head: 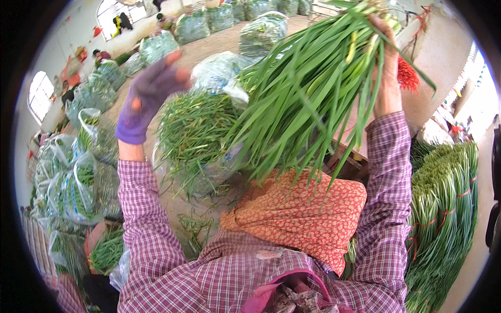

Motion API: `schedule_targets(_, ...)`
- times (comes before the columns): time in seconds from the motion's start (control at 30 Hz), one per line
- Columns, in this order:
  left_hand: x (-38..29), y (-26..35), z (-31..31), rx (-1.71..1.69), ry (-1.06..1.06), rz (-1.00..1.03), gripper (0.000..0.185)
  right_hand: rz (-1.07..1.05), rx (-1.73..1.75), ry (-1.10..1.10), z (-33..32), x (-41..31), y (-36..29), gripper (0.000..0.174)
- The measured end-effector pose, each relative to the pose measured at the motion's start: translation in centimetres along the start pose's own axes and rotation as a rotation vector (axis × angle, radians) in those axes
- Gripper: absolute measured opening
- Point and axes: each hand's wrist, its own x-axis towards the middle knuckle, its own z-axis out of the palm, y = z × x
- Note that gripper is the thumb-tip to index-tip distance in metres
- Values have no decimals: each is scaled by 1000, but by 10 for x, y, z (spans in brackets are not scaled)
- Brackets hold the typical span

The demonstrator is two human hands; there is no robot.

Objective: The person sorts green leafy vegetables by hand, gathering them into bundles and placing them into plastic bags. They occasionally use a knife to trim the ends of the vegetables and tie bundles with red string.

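My right hand [387, 74], bare, is raised at the upper right, gripping a thick bunch of green garlic chives [301, 94] near its pale root end. The long flat leaves hang down and to the left above my lap. At the upper left is my left hand [150, 94], in a purple glove that leaves fingertips bare. It is blurred and holds nothing, its fingers apart. Between my arms, a clear plastic bag [211, 178] is heaped with loose leaves [195, 129]. A red-and-cream floral cloth [301, 211] covers my lap, partly under the leaf tips.
Bundles of chives [442, 203] with red ties are stacked to my right. Red ties [407, 76] hang behind my right wrist. Filled plastic bags [84, 187] crowd the left side. More bags [191, 27] line the far floor, where people [101, 54] are at work.
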Motion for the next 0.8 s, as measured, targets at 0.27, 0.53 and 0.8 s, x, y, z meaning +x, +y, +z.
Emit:
schedule_targets(0.27, -7, -105, 85, -132, -65, -467, 112, 517, 371, -162, 93, -95, 62, 39)
schedule_targets(0.53, -163, -170, 169, -440, 392, -616, 65, 866, 671, -72, 114, -127, 104, 34)
schedule_targets(0.8, -152, -163, 130, -410, 379, -524, 59, 852, 124, -231, 98, -153, 102, 95)
